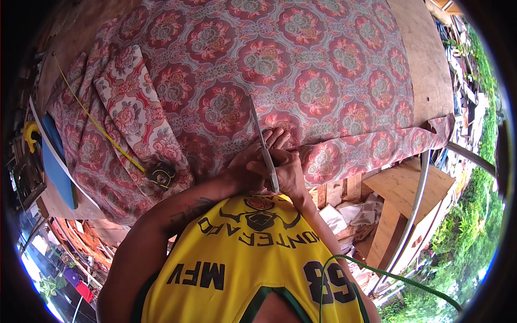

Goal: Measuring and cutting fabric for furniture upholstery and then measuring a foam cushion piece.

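Observation:
A floral red and grey-blue fabric covers most of the table in front of me. My right hand is closed round the near part of a long, narrow grey metal blade. Its pointed end reaches away over the cloth; seen almost edge-on, its exact kind is unclear. Crossing beneath the blade, my left hand lies on the fabric with fingers stretched out beyond it. Both hands are close to my body. To the left, a black tape measure rests on the cloth, its yellow tape pulled far out.
Folded floral cloth lies at left, near a blue curved panel and a white strip. The fabric's near right edge is folded over. Below right stand a wooden cabinet and a metal bar. A green cord crosses low right.

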Action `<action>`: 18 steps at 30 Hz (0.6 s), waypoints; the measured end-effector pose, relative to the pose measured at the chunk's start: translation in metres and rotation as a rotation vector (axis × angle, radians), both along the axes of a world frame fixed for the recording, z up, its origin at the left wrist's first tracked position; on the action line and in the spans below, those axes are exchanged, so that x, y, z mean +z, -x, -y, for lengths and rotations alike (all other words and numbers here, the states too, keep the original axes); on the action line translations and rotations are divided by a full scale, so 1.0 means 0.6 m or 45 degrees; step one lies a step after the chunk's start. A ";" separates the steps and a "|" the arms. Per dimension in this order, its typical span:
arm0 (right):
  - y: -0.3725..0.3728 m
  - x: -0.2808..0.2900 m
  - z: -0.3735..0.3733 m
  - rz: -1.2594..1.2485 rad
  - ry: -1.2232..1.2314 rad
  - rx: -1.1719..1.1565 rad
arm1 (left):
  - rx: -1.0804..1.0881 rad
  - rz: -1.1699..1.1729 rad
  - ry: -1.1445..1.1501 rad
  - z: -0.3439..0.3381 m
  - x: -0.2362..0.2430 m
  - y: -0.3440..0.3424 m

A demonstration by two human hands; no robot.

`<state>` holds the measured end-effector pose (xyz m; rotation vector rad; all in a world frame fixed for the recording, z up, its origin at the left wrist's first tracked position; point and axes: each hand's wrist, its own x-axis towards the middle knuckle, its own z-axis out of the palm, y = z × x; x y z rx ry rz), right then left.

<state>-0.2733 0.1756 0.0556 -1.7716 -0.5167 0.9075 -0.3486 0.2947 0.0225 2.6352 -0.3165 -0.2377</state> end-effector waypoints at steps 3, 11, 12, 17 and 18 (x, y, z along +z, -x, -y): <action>-0.011 -0.007 -0.008 -0.207 0.113 0.018 | -0.110 0.108 -0.393 -0.005 0.008 -0.001; -0.021 -0.063 -0.029 0.273 0.096 0.114 | -0.072 -0.225 -0.092 -0.003 0.002 0.000; -0.022 -0.053 -0.033 0.273 0.094 0.114 | -0.063 -0.273 -0.047 -0.004 -0.001 0.001; -0.032 -0.058 -0.037 0.300 -0.056 0.086 | -0.029 -0.505 0.172 0.000 -0.012 0.004; -0.039 -0.043 -0.049 0.298 -0.065 0.091 | -0.014 -0.554 0.212 0.000 -0.016 0.007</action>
